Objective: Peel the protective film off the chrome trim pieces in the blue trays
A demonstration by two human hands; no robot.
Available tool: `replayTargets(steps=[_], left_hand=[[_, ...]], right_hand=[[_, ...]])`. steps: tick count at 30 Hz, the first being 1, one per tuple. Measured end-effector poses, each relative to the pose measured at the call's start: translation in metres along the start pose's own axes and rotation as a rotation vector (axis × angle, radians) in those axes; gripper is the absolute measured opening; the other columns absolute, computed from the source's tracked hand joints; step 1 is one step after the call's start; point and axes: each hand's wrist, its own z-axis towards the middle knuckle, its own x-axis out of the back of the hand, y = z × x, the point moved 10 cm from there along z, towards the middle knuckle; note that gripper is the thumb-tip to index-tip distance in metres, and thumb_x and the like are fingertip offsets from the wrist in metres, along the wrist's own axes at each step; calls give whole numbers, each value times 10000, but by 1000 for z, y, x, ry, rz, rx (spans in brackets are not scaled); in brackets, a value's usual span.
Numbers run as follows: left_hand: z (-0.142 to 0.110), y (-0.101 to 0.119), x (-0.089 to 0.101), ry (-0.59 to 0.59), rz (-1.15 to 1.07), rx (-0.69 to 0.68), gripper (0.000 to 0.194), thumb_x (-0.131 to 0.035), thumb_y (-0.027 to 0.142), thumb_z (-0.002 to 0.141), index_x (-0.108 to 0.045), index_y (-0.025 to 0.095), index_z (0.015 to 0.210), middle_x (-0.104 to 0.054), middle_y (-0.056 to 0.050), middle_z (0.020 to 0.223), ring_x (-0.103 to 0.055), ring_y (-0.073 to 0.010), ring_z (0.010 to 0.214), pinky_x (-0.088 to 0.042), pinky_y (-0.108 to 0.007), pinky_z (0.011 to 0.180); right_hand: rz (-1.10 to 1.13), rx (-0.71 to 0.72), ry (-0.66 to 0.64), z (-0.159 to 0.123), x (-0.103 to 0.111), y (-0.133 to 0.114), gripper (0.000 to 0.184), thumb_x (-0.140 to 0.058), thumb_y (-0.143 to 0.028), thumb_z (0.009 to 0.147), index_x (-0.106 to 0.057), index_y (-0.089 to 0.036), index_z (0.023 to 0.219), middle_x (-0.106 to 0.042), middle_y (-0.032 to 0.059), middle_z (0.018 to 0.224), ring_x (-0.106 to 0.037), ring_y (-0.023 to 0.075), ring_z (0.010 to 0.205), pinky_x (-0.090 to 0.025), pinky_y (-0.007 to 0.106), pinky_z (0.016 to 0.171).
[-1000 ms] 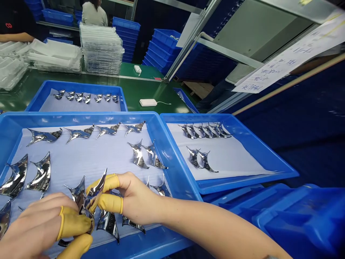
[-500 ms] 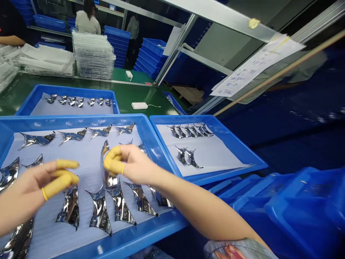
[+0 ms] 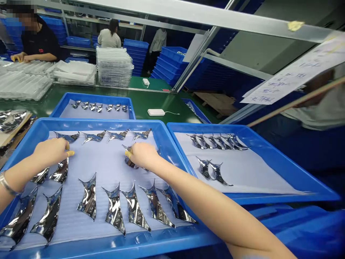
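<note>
My right hand (image 3: 142, 154), fingers closed and yellow cots on the tips, pinches a shiny chrome trim piece (image 3: 130, 162) low over the lined blue tray (image 3: 118, 244). Part of that piece is hidden behind the hand. My left hand (image 3: 52, 151) hovers at the tray's left side, yellow-tipped thumb and forefinger apart; its other fingers are hidden. Just below it lies another chrome piece (image 3: 60, 172), its upper end covered by the hand. More curved, pointed chrome pieces lie in rows, among them one (image 3: 88, 198) in the front row.
To the right, a second blue tray (image 3: 272, 144) holds chrome pieces in two groups. A smaller tray (image 3: 94, 95) sits behind. A white device (image 3: 156, 112) with a cord rests on the green table (image 3: 140, 95). Beyond are stacked clear trays (image 3: 114, 68) and a co-worker (image 3: 40, 43).
My right hand has lowered the chrome piece, formerly held upright, toward the tray's right side. My left hand has moved toward the pieces at the left. The view has shifted left.
</note>
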Motion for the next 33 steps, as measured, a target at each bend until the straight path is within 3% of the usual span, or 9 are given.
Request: replayTargets(steps=[3, 7, 11, 13, 15, 19, 23, 27, 33], left_hand=[[0, 5, -2, 16, 38, 15, 275, -662, 115, 889, -641, 101, 615, -502, 122, 430, -357, 1, 281, -152, -127, 279], [5, 33, -8, -11, -9, 47, 279, -572, 10, 883, -707, 84, 650, -561, 132, 408, -410, 39, 303, -178, -50, 318], [-5, 75, -21, -24, -180, 60, 78, -736, 174, 823, -767, 103, 832, -759, 69, 718, -638, -19, 601, -453, -11, 571], [-16, 93, -36, -54, -321, 54, 177, -799, 313, 772, -770, 151, 835, -757, 48, 762, -658, -63, 663, -524, -76, 643], [-30, 104, -55, -113, -444, 82, 252, -801, 431, 755, -770, 186, 809, -727, 26, 696, -651, -97, 596, -565, -158, 595], [-50, 104, -79, -145, -578, 177, 289, -815, 496, 719, -778, 210, 742, -706, -7, 632, -638, -112, 546, -555, -180, 516], [-61, 90, -91, -142, -708, 315, 259, -848, 457, 694, -779, 209, 722, -700, -4, 651, -622, -93, 599, -545, -143, 566], [-70, 77, -98, -131, -792, 405, 233, -842, 450, 706, -776, 229, 740, -694, 12, 681, -584, -85, 621, -534, -137, 608], [-78, 69, -98, -101, -738, 456, 273, -821, 512, 702, -791, 260, 803, -726, -4, 750, -617, -116, 681, -548, -157, 637]], right_hand=[[26, 13, 33, -15, 15, 5, 369, -501, -356, 962, -736, -71, 951, -708, 184, 792, -679, 349, 851, -497, 424, 703], [116, 62, 44, -38, 28, 9, 319, -524, -363, 963, -727, -130, 1043, -703, 82, 712, -668, 246, 724, -478, 351, 640], [442, 283, 48, -60, 30, -14, 253, -586, -281, 941, -704, -132, 1109, -752, 73, 897, -673, 185, 785, -517, 319, 727], [614, 448, 76, -72, 32, -33, 281, -608, -247, 928, -683, -127, 1170, -740, 105, 1061, -673, 198, 897, -528, 353, 826], [716, 607, 92, -86, 32, -52, 304, -605, -228, 929, -669, -139, 1213, -721, 113, 1142, -657, 206, 985, -520, 379, 892], [960, 841, -39, -110, 23, -79, 193, -592, -191, 925, -741, -142, 1037, -754, 67, 952, -672, 152, 867, -540, 280, 831], [1103, 850, -175, -118, 10, -86, 123, -631, -182, 894, -741, -148, 938, -724, 26, 821, -632, 107, 702, -526, 204, 709], [1085, 859, -111, -120, 6, -87, 84, -667, -199, 880, -715, -150, 831, -618, -8, 664, -519, 99, 593, -494, 202, 645], [1039, 918, 85, -124, 13, -85, 257, -600, -367, 953, -681, -188, 788, -572, -9, 576, -480, 114, 511, -479, 225, 598]])
